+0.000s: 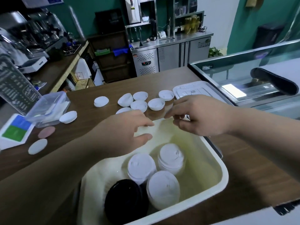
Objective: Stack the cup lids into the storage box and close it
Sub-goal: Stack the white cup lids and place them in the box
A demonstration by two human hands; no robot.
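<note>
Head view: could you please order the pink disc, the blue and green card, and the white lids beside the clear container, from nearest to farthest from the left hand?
1. The white lids, on the counter to the left of the left hand.
2. The pink disc, further left.
3. The blue and green card, at the far left edge.
</note>
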